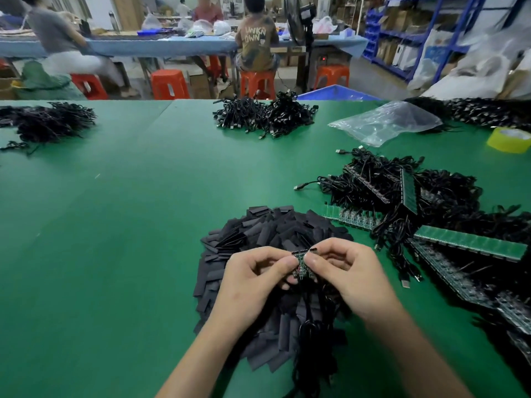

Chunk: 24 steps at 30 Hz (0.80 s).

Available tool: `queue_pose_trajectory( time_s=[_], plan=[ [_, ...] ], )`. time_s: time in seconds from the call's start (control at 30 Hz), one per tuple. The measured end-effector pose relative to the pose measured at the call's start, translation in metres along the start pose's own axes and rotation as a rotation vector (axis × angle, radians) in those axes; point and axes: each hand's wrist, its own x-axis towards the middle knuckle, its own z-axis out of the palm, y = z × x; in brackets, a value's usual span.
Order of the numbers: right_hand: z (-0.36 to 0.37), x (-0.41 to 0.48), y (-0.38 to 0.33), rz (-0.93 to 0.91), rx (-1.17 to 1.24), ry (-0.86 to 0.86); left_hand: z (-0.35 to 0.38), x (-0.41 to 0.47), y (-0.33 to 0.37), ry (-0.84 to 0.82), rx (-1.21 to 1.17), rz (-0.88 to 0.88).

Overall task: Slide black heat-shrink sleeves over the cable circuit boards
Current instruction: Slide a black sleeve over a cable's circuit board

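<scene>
Both hands meet over a heap of flat black heat-shrink sleeves [267, 231] on the green table [120, 225]. My left hand [253, 280] and my right hand [347, 274] pinch a small strip of green circuit boards [301, 264] between thumbs and fingertips. Black cables [313, 334] hang from the boards down toward me. Whether a sleeve sits on any board is hidden by my fingers.
To the right lie tangled black USB cables with long green board panels [471, 242]. Finished cable piles sit at the far middle [264, 116], far left [48, 122] and far right. A clear plastic bag [388, 122] and a yellow tape roll [510, 139] are at the right rear.
</scene>
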Motion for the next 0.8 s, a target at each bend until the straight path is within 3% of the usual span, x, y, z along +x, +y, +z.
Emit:
queue_pose_trajectory(
  time_s=[0.57, 0.8],
  plan=[
    [0.002, -0.013, 0.02, -0.122, 0.015, -0.031, 0.001, -0.005, 0.001, -0.02, 0.06, -0.008],
    [0.003, -0.015, 0.019, -0.075, 0.068, -0.046, -0.001, -0.006, 0.006, -0.061, -0.054, -0.101]
  ],
)
